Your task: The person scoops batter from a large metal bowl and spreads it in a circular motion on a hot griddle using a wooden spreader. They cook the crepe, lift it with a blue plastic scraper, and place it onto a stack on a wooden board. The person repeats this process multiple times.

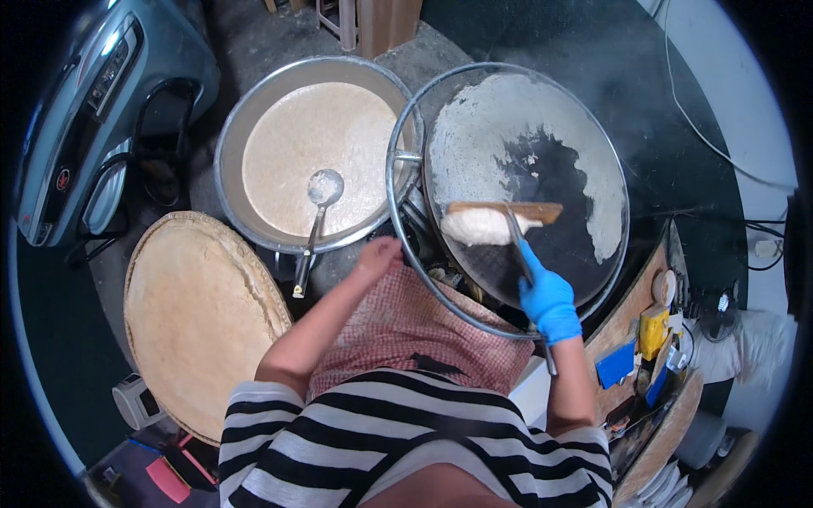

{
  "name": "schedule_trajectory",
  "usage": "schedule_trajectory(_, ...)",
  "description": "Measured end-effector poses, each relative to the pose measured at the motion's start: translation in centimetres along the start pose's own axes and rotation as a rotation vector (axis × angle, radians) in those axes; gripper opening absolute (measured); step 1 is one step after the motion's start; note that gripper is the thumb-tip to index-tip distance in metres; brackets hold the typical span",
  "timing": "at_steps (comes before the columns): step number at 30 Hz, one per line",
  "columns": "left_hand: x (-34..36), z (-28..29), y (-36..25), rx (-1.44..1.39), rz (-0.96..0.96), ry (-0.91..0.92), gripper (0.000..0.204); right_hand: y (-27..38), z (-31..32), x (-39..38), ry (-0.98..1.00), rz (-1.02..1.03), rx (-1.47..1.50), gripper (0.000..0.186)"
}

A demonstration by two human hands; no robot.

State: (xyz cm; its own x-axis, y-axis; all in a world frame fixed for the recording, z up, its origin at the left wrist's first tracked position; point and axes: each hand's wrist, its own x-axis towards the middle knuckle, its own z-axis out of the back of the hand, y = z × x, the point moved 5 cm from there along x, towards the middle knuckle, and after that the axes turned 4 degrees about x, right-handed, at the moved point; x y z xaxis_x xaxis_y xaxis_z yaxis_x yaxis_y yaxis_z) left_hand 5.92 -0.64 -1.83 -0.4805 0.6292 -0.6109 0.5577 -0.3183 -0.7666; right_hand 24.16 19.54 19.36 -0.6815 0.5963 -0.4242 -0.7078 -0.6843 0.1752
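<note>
My right hand (550,298), in a blue glove, grips the handle of a batter spreader with a wooden blade (542,213). The blade sits over a round black griddle (549,222), and a thick lump of pale batter (481,228) clings to its near side. A thin whitish layer (474,110) coats the griddle's far and side parts; its middle shows dark. My left hand (378,259) is bare, its fingers curled in with nothing visible in them. It is beside the metal ring (398,222) around the griddle; contact with the ring is unclear.
A big metal pot (230,169) of pale batter stands left of the griddle, with a ladle (318,222) resting in it. Near left lies a stack of thin round flatbreads (199,317). A scooter (102,110) is parked far left. Small items crowd a wooden board (616,326) at right.
</note>
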Motion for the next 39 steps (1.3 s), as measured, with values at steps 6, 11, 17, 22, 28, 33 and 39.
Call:
schedule_trajectory(6,-2.3,-5.2,3.8,0.271,0.034,-0.090,0.025,2.4,0.2,5.6,-0.153,0.087,0.105,0.060)
schedule_trajectory(11,0.7,-3.6,2.2,0.032,0.003,-0.060,0.021,0.8,-1.2,1.6,-0.013,0.010,0.006,0.064)
schedule_trajectory(17,4.4,-0.2,-2.2,0.190,0.047,-0.039,0.023,0.0,1.1,4.0,-0.133,0.095,0.170,0.062)
schedule_trajectory(22,4.5,1.3,-3.4,0.170,0.004,-0.069,0.028,3.2,-1.1,4.4,-0.107,0.098,0.086,0.061)
schedule_trajectory(28,-1.4,-2.2,2.7,-0.027,0.031,-0.034,0.027,-1.1,1.0,1.1,-0.011,-0.021,0.150,0.062)
schedule_trajectory(33,-2.2,-5.7,4.8,0.114,0.072,-0.141,0.029,2.4,-0.7,5.5,-0.141,0.052,0.116,0.060)
schedule_trajectory(39,2.4,-1.9,2.3,0.195,-0.035,-0.107,0.027,-0.8,-0.2,0.3,0.008,0.001,0.039,0.070)
